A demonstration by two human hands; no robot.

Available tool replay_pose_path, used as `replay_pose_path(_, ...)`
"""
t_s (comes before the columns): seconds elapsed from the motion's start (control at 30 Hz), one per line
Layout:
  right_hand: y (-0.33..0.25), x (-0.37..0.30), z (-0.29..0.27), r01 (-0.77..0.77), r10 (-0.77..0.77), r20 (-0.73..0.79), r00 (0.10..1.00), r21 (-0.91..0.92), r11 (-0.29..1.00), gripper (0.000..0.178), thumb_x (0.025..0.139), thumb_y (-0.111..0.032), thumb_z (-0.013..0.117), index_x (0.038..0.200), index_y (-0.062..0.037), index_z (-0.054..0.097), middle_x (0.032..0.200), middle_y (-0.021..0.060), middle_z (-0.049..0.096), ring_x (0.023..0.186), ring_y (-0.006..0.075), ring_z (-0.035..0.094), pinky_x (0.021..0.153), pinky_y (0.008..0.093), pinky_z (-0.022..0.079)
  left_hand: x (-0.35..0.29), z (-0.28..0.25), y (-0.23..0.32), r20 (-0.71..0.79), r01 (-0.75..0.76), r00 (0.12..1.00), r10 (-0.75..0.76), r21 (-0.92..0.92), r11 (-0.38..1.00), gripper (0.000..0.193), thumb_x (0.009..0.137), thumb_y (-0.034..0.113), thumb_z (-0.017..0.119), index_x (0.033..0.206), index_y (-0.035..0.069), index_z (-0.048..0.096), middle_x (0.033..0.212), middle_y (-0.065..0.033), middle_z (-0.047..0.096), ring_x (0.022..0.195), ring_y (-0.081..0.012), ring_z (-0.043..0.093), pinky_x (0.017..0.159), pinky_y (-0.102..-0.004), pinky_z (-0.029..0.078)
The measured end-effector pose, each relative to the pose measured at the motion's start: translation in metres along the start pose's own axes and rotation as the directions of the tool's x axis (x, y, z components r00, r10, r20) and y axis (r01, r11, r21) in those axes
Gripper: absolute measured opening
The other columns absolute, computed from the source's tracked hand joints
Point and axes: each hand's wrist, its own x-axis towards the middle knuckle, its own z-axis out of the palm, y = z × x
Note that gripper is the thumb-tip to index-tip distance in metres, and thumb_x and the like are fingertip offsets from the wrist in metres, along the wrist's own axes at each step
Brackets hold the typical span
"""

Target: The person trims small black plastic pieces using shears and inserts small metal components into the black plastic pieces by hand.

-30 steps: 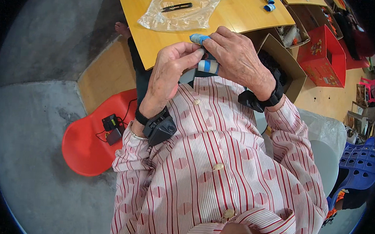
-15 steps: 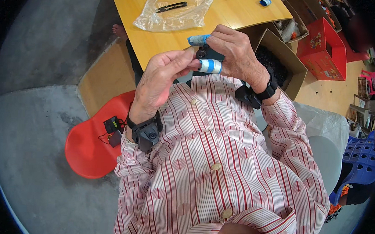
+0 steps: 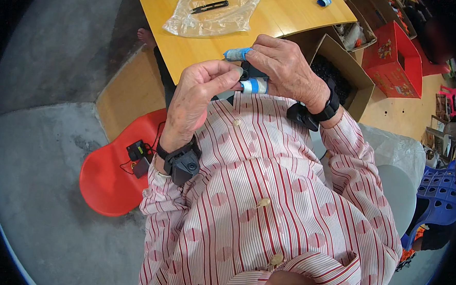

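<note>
In front of my shirt, both hands meet around a small black round part [image 3: 245,72], partly hidden by fingers. My left hand [image 3: 197,92] is closed, its thumb and fingertips pinching at the part's left side. My right hand [image 3: 289,67] curls around it from the other side. Two of the right fingers wear wraps of blue and white tape, the upper wrap [image 3: 236,54] and the lower wrap [image 3: 254,85]. Beyond the hands, black thread snips [image 3: 210,7] lie on a clear plastic bag [image 3: 205,27].
The yellow table [image 3: 301,15] holds the bag and a small blue tape wrap [image 3: 324,2]. To the right stand a cardboard box [image 3: 363,95] of black parts and a red box [image 3: 397,58]. At the left, a red seat [image 3: 107,182] bears a small black device [image 3: 136,150].
My left hand has shifted slightly right and its fingertips have closed in over the black part. The right hand has moved a little to the left. Both still meet at the part.
</note>
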Motion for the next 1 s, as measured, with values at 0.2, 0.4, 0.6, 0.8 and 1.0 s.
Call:
replay_pose_path(0.2,-0.003,0.000,-0.003,-0.005,0.009,0.030,0.999,-0.119,0.993,0.036,0.066,-0.022,0.072,0.097,-0.0070,0.059,0.071,0.0043,0.056,0.070,0.0223,0.057,0.056,0.0330,0.050,0.001,0.005,-0.003,-0.038,-0.019,0.999,0.021,0.050,0.999,0.023,0.085,0.017,0.063,0.095,-0.004,0.064,0.084,-0.0036,0.063,0.078,-0.0085,0.057,0.076,-0.0214,0.043)
replay_pose_path(0.4,-0.004,0.000,0.002,0.003,-0.007,-0.028,1.000,-0.114,0.993,0.036,0.069,-0.019,0.071,0.100,-0.0066,0.059,0.072,0.0040,0.057,0.069,0.0213,0.056,0.056,0.0321,0.050,0.002,0.008,-0.004,-0.070,-0.033,0.997,0.041,0.124,0.992,0.021,0.085,0.016,0.063,0.092,-0.004,0.064,0.080,-0.0018,0.061,0.074,-0.0062,0.054,0.071,-0.0196,0.042)
replay_pose_path(0.6,-0.012,-0.004,0.004,-0.082,0.083,0.001,0.997,-0.147,0.986,0.034,0.070,-0.014,0.070,0.099,-0.0048,0.056,0.071,0.0048,0.057,0.071,0.0209,0.058,0.056,0.0312,0.050,0.000,0.006,-0.007,-0.117,-0.060,0.991,0.072,0.102,0.993,0.020,0.085,0.015,0.062,0.092,-0.004,0.064,0.081,-0.0019,0.062,0.074,-0.0058,0.054,0.071,-0.0197,0.043)
replay_pose_path(0.8,-0.017,-0.004,0.004,-0.112,0.116,0.010,0.993,-0.182,0.977,0.033,0.069,-0.016,0.071,0.096,-0.0053,0.054,0.072,0.0054,0.057,0.073,0.0215,0.058,0.057,0.0313,0.050,0.000,0.007,-0.009,-0.128,-0.081,0.987,0.092,0.090,0.993,0.020,0.086,0.014,0.062,0.094,-0.004,0.064,0.082,-0.0022,0.062,0.075,-0.0061,0.055,0.072,-0.0201,0.044)
replay_pose_path(1.0,-0.014,-0.005,0.009,-0.085,0.085,-0.006,0.996,-0.102,0.991,0.032,0.070,-0.015,0.070,0.095,-0.0059,0.053,0.072,0.0050,0.057,0.071,0.0219,0.056,0.056,0.0318,0.049,0.001,0.004,-0.013,-0.085,-0.082,0.993,0.086,0.052,0.995,0.020,0.086,0.015,0.061,0.094,-0.003,0.064,0.084,-0.0020,0.062,0.077,-0.0063,0.054,0.074,-0.0203,0.042)
